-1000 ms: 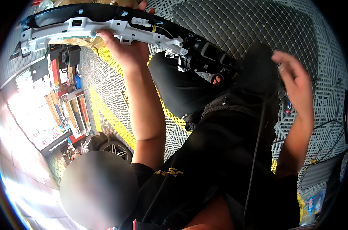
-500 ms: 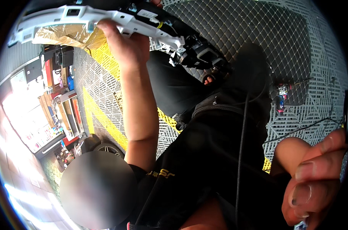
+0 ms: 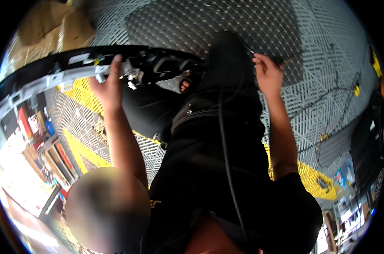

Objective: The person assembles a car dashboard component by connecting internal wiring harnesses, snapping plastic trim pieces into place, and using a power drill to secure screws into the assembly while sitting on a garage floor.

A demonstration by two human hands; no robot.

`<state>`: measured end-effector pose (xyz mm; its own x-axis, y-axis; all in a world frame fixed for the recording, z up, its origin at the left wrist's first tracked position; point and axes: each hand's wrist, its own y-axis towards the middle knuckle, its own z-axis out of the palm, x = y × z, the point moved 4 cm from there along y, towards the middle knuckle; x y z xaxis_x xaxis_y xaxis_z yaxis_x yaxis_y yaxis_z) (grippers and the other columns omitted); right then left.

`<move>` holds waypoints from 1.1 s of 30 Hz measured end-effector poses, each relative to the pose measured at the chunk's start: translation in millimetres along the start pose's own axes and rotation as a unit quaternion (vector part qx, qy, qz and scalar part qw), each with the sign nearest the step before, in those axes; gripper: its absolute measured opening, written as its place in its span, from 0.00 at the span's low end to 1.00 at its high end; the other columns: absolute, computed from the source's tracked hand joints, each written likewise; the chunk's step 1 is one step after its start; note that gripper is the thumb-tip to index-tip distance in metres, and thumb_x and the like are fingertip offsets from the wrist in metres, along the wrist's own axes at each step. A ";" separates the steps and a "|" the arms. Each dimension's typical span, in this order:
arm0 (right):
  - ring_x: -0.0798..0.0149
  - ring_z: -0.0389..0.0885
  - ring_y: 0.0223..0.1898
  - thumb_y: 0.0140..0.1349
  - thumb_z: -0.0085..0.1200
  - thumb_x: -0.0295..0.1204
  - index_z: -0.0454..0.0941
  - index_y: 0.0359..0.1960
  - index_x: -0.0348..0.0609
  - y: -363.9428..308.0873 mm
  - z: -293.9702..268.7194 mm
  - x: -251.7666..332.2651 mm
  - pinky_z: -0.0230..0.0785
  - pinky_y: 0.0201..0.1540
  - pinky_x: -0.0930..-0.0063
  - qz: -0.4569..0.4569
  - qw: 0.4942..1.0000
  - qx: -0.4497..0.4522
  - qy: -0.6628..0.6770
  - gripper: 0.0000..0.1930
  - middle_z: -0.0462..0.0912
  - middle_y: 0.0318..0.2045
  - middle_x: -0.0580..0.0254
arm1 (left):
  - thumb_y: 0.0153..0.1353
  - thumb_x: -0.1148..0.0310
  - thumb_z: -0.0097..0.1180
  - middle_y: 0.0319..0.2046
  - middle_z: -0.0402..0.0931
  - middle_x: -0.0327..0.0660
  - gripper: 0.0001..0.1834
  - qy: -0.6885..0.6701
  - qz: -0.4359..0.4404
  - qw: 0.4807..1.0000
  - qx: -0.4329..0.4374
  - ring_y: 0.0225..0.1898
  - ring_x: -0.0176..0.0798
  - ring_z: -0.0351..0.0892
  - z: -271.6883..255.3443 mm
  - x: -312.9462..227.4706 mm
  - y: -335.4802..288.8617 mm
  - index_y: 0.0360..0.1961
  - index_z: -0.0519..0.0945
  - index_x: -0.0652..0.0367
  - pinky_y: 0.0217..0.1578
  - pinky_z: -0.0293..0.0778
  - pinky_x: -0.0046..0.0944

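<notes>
My left hand [image 3: 109,89] grips a long car trim panel [image 3: 79,63], black on its far side with a pale grey strip along the near side. Its thumb lies over the panel's edge, while the other fingers are partly hidden behind it. Dark housings [image 3: 166,65] sit at the panel's right end, close to my leg. Out to the right, my right hand [image 3: 269,76] is closed in a pinch over the quilted mat's edge. A thin pale tip shows beyond its fingers; what it belongs to is too small and blurred to make out.
The quilted dark mat [image 3: 179,25] lies on grey grid flooring [image 3: 323,76] with yellow tiles [image 3: 310,178]. Brown wrapped cardboard [image 3: 75,31] is beyond the panel. A dark cable [image 3: 314,101] runs over the floor. Shelving stands at left; a dark panel [image 3: 365,148] is at right.
My right hand has moved from close by at the lower right out to the mat's right edge. The panel, still in my left hand, sits lower and further left in view; the view has shifted.
</notes>
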<state>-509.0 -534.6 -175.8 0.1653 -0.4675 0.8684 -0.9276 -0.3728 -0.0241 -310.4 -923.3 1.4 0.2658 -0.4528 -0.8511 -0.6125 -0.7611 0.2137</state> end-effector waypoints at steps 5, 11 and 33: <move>0.59 0.90 0.38 0.69 0.55 0.37 0.87 0.47 0.52 -62.8 -7.4 -155.8 0.79 0.43 0.65 0.204 0.966 -0.052 -0.150 0.11 0.91 0.40 0.61 | 0.62 0.74 0.69 0.49 0.83 0.42 0.21 -0.134 -0.085 0.983 -0.094 0.47 0.37 0.82 12.6 36.5 -0.9 0.56 0.80 0.65 0.51 0.78 0.38; 0.43 0.86 0.47 0.67 0.55 0.39 0.86 0.50 0.53 -90.9 -0.5 -181.3 0.78 0.51 0.52 0.258 0.947 0.000 -0.192 0.14 0.88 0.44 0.50 | 0.60 0.67 0.68 0.45 0.85 0.44 0.20 -0.035 -0.167 0.977 -0.127 0.44 0.37 0.85 -9.9 46.4 9.3 0.51 0.83 0.68 0.46 0.80 0.37; 0.58 0.84 0.49 0.72 0.48 0.25 0.79 0.57 0.40 173.0 196.0 -378.1 0.76 0.59 0.63 0.116 0.975 0.189 0.029 0.15 0.84 0.48 0.55 | 0.62 0.71 0.64 0.47 0.81 0.42 0.19 -0.083 -0.244 0.879 -0.401 0.46 0.39 0.83 -91.7 56.5 -8.8 0.55 0.79 0.62 0.45 0.85 0.45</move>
<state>-666.4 -579.4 -605.4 -0.0633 -0.5323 0.8442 -0.7467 -0.5360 -0.3940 -221.8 -984.8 -4.5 0.1991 0.0425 -0.9791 0.2835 -0.9588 0.0160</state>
